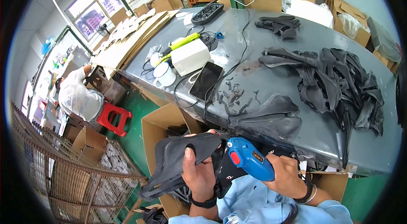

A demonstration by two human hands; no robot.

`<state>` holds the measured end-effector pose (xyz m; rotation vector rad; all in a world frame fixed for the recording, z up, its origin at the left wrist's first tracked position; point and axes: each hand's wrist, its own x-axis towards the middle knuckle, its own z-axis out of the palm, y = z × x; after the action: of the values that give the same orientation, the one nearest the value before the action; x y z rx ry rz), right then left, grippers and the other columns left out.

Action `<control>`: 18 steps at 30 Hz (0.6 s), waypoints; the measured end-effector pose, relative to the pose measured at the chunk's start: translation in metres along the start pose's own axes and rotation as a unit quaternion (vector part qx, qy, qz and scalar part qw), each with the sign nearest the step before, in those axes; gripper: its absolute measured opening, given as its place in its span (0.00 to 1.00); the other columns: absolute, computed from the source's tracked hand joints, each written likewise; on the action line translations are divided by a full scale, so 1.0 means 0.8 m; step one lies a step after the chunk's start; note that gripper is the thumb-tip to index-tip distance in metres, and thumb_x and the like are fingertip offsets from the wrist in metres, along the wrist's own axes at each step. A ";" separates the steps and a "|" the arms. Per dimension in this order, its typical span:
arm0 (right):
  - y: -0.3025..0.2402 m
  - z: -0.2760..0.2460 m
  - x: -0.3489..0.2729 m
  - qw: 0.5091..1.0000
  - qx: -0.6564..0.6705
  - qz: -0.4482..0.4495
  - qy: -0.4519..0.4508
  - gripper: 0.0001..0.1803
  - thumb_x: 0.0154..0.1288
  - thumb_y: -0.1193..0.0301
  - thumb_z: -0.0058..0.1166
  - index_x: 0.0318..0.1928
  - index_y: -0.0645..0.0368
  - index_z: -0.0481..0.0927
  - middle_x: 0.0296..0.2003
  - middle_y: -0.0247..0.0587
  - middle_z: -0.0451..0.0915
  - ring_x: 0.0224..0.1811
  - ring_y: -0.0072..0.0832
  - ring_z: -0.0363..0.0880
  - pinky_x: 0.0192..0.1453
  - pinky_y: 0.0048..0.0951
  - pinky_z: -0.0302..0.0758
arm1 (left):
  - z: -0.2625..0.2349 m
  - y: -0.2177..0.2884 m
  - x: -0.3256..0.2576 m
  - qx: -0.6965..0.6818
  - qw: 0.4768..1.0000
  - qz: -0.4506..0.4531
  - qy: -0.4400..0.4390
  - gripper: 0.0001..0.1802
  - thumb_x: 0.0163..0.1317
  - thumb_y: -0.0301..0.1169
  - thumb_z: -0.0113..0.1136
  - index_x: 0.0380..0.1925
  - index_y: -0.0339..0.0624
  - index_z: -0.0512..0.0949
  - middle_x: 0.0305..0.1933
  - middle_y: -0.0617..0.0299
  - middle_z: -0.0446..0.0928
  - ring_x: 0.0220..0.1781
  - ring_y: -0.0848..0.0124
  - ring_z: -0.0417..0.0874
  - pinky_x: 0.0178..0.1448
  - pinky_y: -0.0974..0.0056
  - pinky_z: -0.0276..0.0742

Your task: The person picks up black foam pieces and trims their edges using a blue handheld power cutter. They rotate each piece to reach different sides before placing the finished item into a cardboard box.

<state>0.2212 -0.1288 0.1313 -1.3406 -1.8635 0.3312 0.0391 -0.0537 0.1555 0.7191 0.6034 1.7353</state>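
Observation:
My left hand (199,175) grips a black saddle-shaped moulded piece (171,154), thumb on top and fingers behind it. The piece is raised in front of me, off the table's near edge. My right hand (286,177) is wrapped round blue cordless electric scissors (250,160) with a red button. Their front end meets the narrow right end of the piece; the blades themselves cannot be made out. Just beyond, at the table edge, lies another black saddle-shaped piece (267,118). Small black offcuts (233,95) are scattered beside it.
On the grey table (250,50) are a heap of black pieces (343,80), a phone (206,81), an enamel mug (164,74), a white box (190,57) and a trailing cable. An open carton (154,126) stands below. Left are a wire cage (72,173) and a person (80,92) beside a red stool (114,119).

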 end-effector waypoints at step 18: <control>0.005 0.007 -0.011 1.000 -0.029 -0.004 -0.001 0.28 0.36 0.74 0.66 0.43 0.63 0.70 0.20 0.40 0.73 0.19 0.38 0.74 0.25 0.34 0.68 | -0.007 0.013 0.007 0.048 0.998 0.005 -0.033 0.20 0.59 0.30 0.57 0.50 0.33 0.70 0.46 0.54 0.74 0.49 0.67 0.75 0.58 0.62 0.69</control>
<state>0.2205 -0.1336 0.1213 -1.3723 -1.8937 0.2764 0.0267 -0.0516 0.1599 0.8443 0.6430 1.6940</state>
